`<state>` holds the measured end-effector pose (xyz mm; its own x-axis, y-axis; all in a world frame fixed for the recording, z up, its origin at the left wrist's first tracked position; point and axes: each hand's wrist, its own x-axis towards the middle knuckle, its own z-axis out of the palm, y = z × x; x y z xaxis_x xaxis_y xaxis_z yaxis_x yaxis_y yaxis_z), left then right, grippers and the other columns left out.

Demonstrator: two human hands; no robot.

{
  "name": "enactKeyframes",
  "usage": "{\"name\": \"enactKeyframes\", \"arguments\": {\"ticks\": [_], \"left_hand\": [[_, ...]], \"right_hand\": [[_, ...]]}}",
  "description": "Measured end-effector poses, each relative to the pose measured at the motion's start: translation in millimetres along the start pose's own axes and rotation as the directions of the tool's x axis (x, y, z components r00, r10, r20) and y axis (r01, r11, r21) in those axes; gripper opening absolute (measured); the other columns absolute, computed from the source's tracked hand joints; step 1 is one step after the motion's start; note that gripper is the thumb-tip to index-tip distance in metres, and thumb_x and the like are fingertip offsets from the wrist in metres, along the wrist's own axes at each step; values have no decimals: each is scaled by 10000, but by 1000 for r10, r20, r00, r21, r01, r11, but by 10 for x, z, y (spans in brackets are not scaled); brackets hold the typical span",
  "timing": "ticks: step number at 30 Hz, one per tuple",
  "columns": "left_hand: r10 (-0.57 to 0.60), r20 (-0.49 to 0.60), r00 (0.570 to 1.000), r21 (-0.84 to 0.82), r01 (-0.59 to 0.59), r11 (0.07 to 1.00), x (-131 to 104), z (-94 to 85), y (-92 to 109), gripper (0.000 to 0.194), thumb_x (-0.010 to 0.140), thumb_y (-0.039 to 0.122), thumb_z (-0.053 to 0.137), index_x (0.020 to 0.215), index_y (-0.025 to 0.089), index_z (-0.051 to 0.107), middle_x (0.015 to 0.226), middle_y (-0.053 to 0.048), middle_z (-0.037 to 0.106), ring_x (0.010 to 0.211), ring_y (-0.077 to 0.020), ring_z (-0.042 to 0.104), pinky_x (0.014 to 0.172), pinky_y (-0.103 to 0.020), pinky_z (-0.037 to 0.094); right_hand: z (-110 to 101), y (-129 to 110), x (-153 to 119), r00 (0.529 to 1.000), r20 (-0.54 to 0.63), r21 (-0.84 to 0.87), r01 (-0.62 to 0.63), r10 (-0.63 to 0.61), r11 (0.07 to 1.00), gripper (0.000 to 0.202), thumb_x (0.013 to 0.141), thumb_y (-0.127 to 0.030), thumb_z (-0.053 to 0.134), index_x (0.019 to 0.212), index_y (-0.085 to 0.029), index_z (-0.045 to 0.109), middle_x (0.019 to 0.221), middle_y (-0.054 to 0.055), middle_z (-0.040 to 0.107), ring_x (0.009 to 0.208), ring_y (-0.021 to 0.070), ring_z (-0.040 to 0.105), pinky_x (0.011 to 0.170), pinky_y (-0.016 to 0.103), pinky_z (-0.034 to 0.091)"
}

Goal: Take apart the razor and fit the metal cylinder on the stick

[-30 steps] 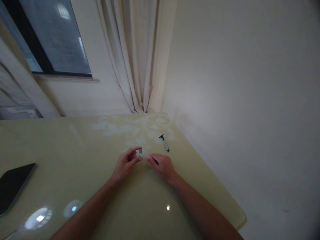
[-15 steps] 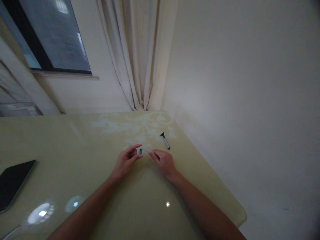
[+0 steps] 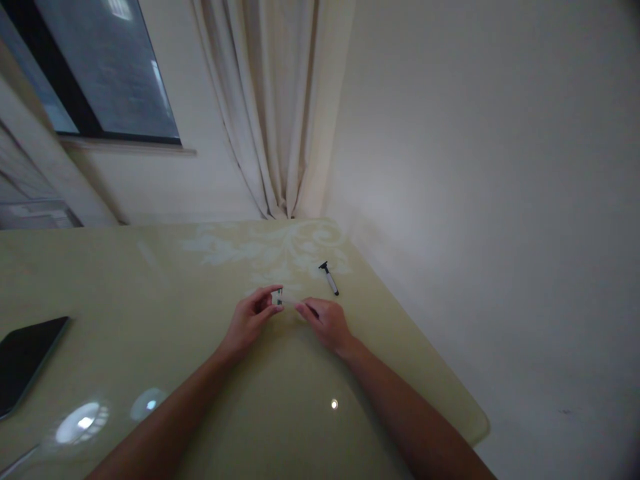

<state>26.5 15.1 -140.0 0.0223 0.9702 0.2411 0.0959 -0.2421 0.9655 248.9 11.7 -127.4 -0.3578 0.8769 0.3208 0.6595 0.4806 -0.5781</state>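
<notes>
My left hand point(image 3: 253, 317) pinches a small dark-and-green piece point(image 3: 280, 297) upright between thumb and forefinger. My right hand point(image 3: 325, 323) is closed on the end of a thin whitish stick point(image 3: 291, 302), which runs left to the small piece. Whether the two are joined or only touch, I cannot tell; at this size it could be a razor's head and handle. Just beyond my right hand a razor point(image 3: 330, 279) with a black head and grey handle lies on the pale yellow-green table point(image 3: 280, 413).
At the left edge lies a dark flat tablet-like device point(image 3: 30, 357). A thin pale rod or cable point(image 3: 20, 459) shows at the lower left corner. The wall point(image 3: 450, 233) runs along the table's right side, and a beige curtain point(image 3: 280, 120) hangs behind its far edge.
The small piece in my left fingers has turned slightly, and its dark upper end now shows. My hands stay nearly in place. The whole view has shifted a little.
</notes>
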Motion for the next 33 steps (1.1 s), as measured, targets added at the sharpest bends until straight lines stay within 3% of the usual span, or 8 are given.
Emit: {"name": "enactKeyframes", "arguments": {"ticks": [2,6,12,18,21,24,29,33], "left_hand": [[2,0,1000,-5,-2,1000,0,0,-2,460,754,380,822,1186,224,789,730,49,500,659,-122,488,629,-241,386],[4,-7,1000,2,-4,1000,3,-1,-5,468,738,370,834,1174,204,790,711,53,494,637,-116,473,610,-238,373],[6,2,1000,26,-6,1000,1,-15,-3,475,767,390,817,1203,206,777,724,51,501,653,-118,483,626,-239,376],[48,0,999,145,-47,988,13,7,-26,427,798,423,789,1169,212,774,762,39,543,620,-117,473,596,-240,374],[95,48,994,285,-105,953,104,130,-8,416,805,411,779,1176,223,774,877,2,615,624,-127,485,614,-260,421],[104,87,991,506,-134,852,290,350,24,411,820,348,769,1213,230,776,973,-43,659,736,-175,560,737,-306,491],[2,26,1000,680,-19,733,662,761,-3,425,826,326,782,1239,226,789,1061,-104,719,999,-280,641,915,-383,486],[-93,-50,994,739,99,667,864,956,-66,411,811,360,790,1216,292,809,1152,-124,746,1184,-384,609,979,-492,447]], "right_hand": [[-3,1,-3,999,19,6,28,-29,1000,497,1096,-546,425,948,-230,779,809,31,751,743,169,652,682,254,378],[17,23,6,995,-64,-31,-73,71,997,538,1094,-561,420,874,-213,767,738,31,723,667,164,611,642,263,353],[48,53,2,999,11,-28,46,-46,999,524,1105,-547,397,936,-218,768,813,38,745,727,168,634,661,260,356],[-49,116,84,969,-233,56,-74,85,996,493,1099,-516,414,849,-199,697,736,34,663,687,175,597,668,266,375],[-104,176,141,923,-366,169,-63,122,984,412,1092,-450,400,945,-193,686,823,51,681,757,188,611,727,268,423],[-148,295,192,877,-454,193,-77,159,978,321,1045,-337,407,1004,-173,681,918,88,692,859,217,626,811,296,456],[-238,563,236,843,-480,224,-152,245,963,365,1010,-269,384,1177,-157,688,980,109,713,915,234,646,843,315,477],[-278,717,239,833,-446,255,-233,328,939,403,1026,-272,374,1268,-145,670,873,74,724,803,213,655,782,300,475]]}}
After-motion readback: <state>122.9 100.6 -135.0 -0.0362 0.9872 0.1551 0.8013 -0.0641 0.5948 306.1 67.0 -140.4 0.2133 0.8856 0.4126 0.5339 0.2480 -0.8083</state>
